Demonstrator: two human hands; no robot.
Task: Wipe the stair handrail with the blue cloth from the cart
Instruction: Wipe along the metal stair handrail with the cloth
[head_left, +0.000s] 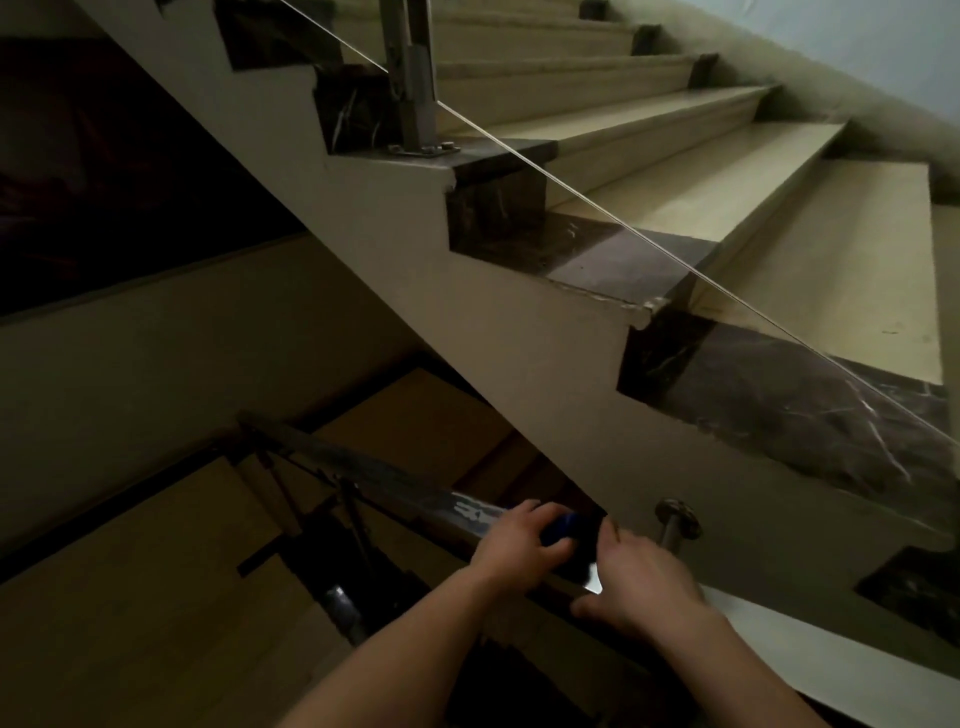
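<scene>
The wiping step is under way: the left hand (519, 540) presses the cloth (563, 526) onto the top of the rail (395, 480), its grip clamped on the blue wad, which shows only as a small patch between the fingers. Just beside it, the right hand (641, 577) has its grip closed round the rail, thumb underneath, seemingly as a steadying hold. The next move likely calls for sliding the cloth along the dull stretch of rail towards its far end, keeping pressure on. No brand, label or writing is readable in this dim light.
</scene>
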